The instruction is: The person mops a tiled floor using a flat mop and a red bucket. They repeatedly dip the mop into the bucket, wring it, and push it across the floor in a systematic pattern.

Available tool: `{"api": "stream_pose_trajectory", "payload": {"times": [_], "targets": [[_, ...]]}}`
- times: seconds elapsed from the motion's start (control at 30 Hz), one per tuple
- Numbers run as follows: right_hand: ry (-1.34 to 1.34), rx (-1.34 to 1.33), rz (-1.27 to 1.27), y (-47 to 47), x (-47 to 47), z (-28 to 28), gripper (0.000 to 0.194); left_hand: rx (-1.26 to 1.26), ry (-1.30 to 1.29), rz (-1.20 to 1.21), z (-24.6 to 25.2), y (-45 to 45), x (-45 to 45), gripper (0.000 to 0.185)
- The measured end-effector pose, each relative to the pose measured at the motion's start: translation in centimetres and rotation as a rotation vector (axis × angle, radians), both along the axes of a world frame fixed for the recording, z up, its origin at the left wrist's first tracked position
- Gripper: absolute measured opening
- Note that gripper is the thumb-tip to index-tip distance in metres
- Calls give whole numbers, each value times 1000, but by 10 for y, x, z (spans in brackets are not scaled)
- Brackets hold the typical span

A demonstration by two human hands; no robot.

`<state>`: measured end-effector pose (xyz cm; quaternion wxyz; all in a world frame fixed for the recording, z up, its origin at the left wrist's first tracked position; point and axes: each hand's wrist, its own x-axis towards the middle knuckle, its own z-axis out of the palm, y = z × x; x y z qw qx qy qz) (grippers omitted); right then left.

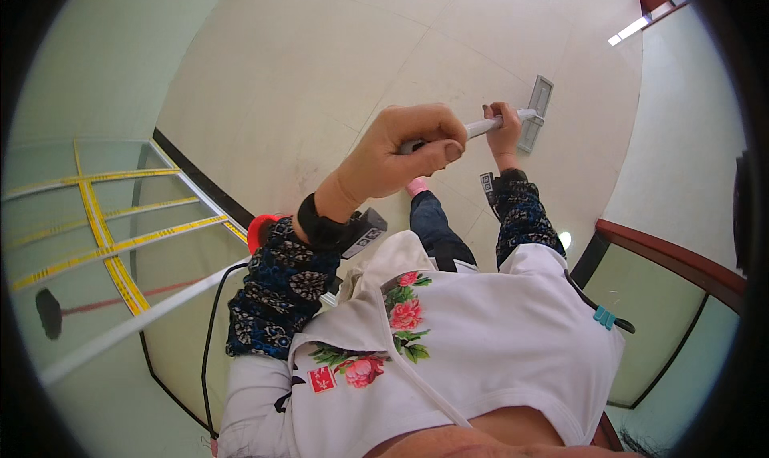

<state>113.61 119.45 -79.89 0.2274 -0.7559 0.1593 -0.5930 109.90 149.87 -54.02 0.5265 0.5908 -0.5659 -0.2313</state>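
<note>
A flat mop with a pale handle [482, 127] slants away from me, held in both hands. My left hand [405, 149] is wrapped around the upper end, its thumb folded over the grip. Farther down, close to the mop head, my right hand [505, 129] grips the same handle. The grey rectangular mop head [544, 90] appears against the tiled floor [312, 67] just beyond my right hand. Whether it touches the floor is hard to tell. No mop pad can be made out.
To the left, a glass panel [48, 218] bears strips of yellow tape [114, 251]. A white pole [156, 311] slants past it, with a red object [259, 233] beside my left sleeve. Red-brown wood trim [667, 257] runs along the right. Pale walls [679, 134] bound the floor.
</note>
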Motion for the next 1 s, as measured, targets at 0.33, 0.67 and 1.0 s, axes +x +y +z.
{"api": "stream_pose_trajectory", "payload": {"times": [0.33,0.67,1.0], "targets": [[55,29,201,43,-14,-1,15,-114,110,264,0,44,-41,12],[173,63,682,122,-12,7,19,-273,-6,878,-2,75,-117,27],[382,-39,1292,157,-55,-1,18,-373,-104,1526,4,21,-231,27]]}}
